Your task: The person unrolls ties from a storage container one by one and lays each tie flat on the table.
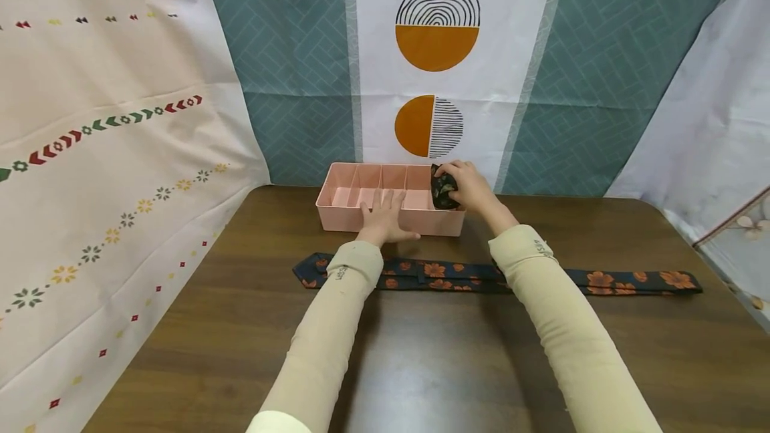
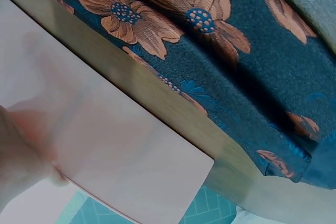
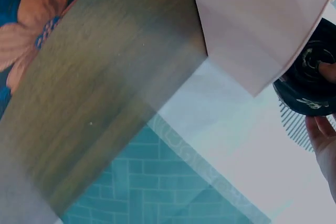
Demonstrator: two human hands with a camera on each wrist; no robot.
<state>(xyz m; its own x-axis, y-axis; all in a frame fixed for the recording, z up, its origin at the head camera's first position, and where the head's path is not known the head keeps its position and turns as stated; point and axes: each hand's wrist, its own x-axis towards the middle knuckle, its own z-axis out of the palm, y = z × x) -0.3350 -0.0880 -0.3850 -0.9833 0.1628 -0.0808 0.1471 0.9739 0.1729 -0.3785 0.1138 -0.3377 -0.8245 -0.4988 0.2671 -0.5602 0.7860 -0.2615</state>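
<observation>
At the box (image 1: 339, 220), right fingers (image 3: 316, 134) round a seemingly rolled tie (image 1: 442, 192)

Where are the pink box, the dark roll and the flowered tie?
Pink box (image 1: 437, 223): head view, on its front wall.
Dark roll (image 1: 444, 190): head view, middle of its visible side.
Flowered tie (image 1: 448, 276): head view, on its patterned upper face.

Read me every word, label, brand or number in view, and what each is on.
Right sleeve cuff: looks like "Slim" at the end; the letters before it are too small to read.
Left sleeve cuff: lettering too small and blurred to read.
Dark roll in the right hand: pale marks, too unclear to call letters.
Pink box, floral tie: none seen.
</observation>
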